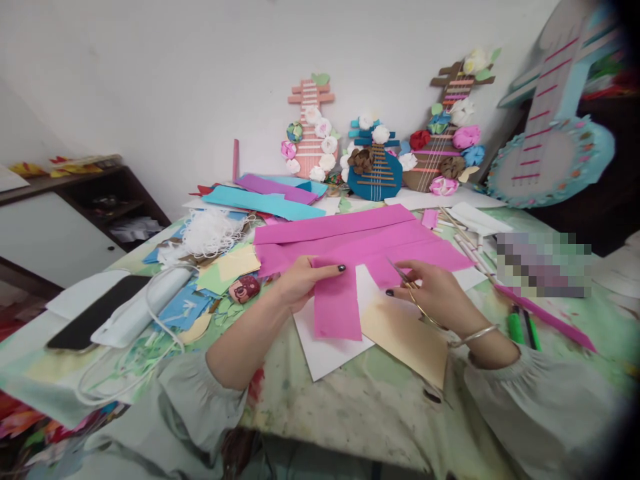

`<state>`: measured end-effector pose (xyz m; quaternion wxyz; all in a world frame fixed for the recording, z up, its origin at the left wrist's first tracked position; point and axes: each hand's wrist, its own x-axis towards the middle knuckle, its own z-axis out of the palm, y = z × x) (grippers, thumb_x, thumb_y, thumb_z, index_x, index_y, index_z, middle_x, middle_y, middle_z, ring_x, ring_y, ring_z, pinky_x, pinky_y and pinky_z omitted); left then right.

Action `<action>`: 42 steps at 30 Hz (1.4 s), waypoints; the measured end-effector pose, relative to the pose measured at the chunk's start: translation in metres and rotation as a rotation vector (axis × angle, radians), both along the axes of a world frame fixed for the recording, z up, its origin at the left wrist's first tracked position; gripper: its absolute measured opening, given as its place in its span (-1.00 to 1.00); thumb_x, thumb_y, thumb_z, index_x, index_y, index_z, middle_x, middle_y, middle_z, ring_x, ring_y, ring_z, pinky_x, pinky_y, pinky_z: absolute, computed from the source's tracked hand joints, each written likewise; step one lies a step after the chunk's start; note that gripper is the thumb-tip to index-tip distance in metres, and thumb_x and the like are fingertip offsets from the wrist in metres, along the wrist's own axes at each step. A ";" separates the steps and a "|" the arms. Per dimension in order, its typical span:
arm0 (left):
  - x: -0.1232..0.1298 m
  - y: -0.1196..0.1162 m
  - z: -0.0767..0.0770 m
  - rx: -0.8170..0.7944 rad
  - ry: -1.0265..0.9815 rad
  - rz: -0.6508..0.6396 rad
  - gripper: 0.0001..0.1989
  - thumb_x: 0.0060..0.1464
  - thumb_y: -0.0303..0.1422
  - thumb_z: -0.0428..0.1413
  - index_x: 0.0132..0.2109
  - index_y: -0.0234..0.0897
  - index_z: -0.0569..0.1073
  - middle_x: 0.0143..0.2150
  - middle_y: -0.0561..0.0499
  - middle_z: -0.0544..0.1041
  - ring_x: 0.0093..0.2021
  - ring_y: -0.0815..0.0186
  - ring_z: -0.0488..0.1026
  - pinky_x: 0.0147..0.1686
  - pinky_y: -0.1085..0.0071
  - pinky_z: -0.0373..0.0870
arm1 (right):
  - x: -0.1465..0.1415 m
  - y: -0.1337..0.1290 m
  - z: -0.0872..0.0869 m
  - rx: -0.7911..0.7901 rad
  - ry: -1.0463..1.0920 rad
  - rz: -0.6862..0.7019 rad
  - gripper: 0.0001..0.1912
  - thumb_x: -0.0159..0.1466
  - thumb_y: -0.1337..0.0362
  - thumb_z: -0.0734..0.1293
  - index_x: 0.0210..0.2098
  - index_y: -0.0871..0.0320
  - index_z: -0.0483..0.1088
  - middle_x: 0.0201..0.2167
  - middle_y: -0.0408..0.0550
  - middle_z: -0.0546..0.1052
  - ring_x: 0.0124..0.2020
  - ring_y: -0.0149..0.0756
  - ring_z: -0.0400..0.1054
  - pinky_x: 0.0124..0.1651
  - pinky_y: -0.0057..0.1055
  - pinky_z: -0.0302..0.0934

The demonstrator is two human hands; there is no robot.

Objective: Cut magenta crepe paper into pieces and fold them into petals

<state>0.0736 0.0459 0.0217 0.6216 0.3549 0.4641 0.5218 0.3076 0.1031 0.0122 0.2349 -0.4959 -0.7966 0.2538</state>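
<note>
My left hand point(301, 283) is closed on a pink paper piece point(337, 313), its thumb pressed on top. The piece hangs down in front of a larger pink sheet point(345, 230); whether the two are joined I cannot tell. To the right, my right hand point(440, 293) grips scissors point(399, 272) with thin gold-coloured handles, blades pointing up and left near the pink paper. Whether the blades touch it is hard to see. Beneath both hands lie a white sheet point(320, 357) and a tan sheet point(413, 340).
Left of my arm are a phone point(103, 313), a white power strip point(140, 303), tangled white string point(213, 232) and paper scraps. Several paper lutes, including a blue one point(375, 175), lean against the wall. Green markers point(524, 328) and a pink strip point(547, 313) lie at right.
</note>
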 end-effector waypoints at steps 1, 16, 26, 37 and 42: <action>-0.001 0.003 -0.002 -0.012 -0.024 0.039 -0.76 -0.22 -0.44 0.34 -0.30 -0.42 0.57 -0.35 -0.10 0.60 -0.39 0.32 0.53 -0.33 0.46 0.46 | 0.002 0.005 -0.002 0.112 -0.086 -0.046 -0.53 0.08 0.28 0.36 -0.01 0.23 0.36 -0.31 0.04 0.55 -0.34 -0.18 0.45 -0.32 -0.34 0.29; -0.008 0.016 -0.009 -0.080 -0.220 0.245 -0.89 0.08 -0.58 0.07 -0.29 -0.46 0.49 -0.43 -0.11 0.58 -0.49 0.34 0.53 -0.39 0.47 0.49 | 0.009 0.005 -0.010 0.442 -0.509 -0.106 -0.65 0.26 0.35 0.16 -0.01 0.30 0.37 0.03 0.36 0.37 -0.01 0.14 0.33 -0.10 -0.02 0.22; 0.006 0.013 -0.004 -0.019 -0.410 0.324 -0.80 0.21 -0.53 -0.04 -0.12 -0.45 0.46 -0.28 -0.10 0.60 -0.28 0.36 0.56 -0.07 0.46 0.46 | -0.046 -0.040 -0.017 -0.644 0.759 0.275 -0.61 -0.08 0.27 0.48 -0.26 0.19 0.37 -0.27 0.01 0.55 -0.21 -0.24 0.44 -0.08 -0.28 0.29; 0.013 0.011 -0.006 0.005 -0.487 0.350 -0.79 0.19 -0.54 -0.01 -0.09 -0.44 0.47 -0.23 -0.12 0.59 -0.25 0.34 0.55 -0.04 0.43 0.44 | -0.048 -0.047 -0.012 -0.746 0.938 0.300 -0.65 -0.13 0.46 0.45 -0.32 0.19 0.44 -0.37 -0.11 0.56 -0.32 -0.36 0.42 -0.18 -0.39 0.28; 0.017 0.010 -0.008 0.036 -0.479 0.347 -0.82 0.17 -0.54 0.00 -0.14 -0.43 0.49 -0.27 -0.09 0.59 -0.29 0.37 0.54 -0.11 0.48 0.45 | -0.049 -0.046 -0.011 -0.719 0.954 0.201 -0.78 -0.08 0.33 0.47 -0.42 0.19 0.44 -0.47 -0.13 0.54 -0.42 -0.40 0.38 -0.29 -0.42 0.26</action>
